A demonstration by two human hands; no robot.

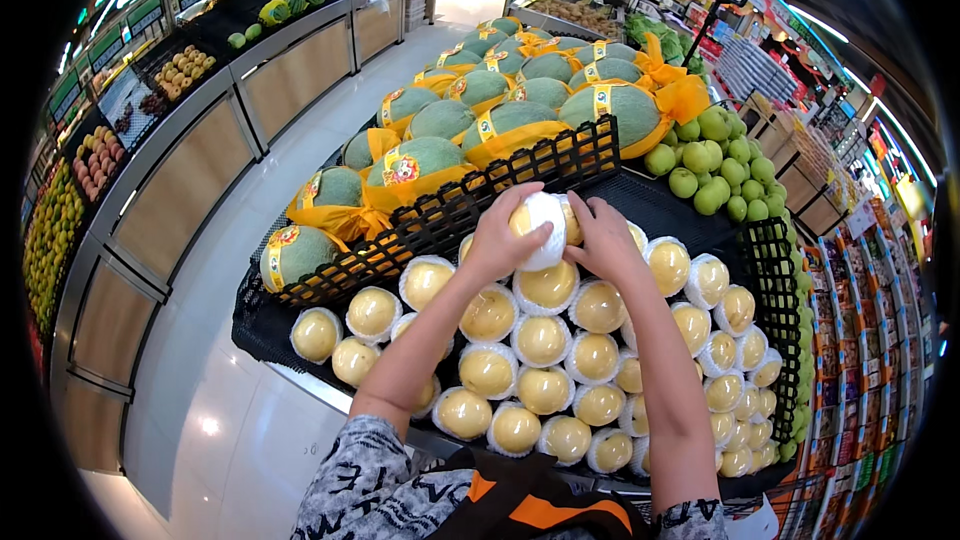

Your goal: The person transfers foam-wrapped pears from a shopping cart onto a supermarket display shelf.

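Above the far rows of the display, my left hand (504,234) holds a yellow round fruit in a white foam net (546,231). My right hand (604,237) is at its right side, with its fingers around another yellow fruit (571,221) that touches or nearly touches the first; the hands partly hide both. Below and around my forearms, many yellow fruits in foam nets (541,340) lie in rows on a black liner. Their tops look glossy, as if wrapped in clear film.
A black plastic lattice divider (487,184) separates netted green melons (442,120) beyond. Green apples (712,154) are heaped at the right behind another lattice divider (776,315). Black matting (660,202) lies past my right hand. A wood-panelled fruit counter (184,165) runs along the left, across the aisle.
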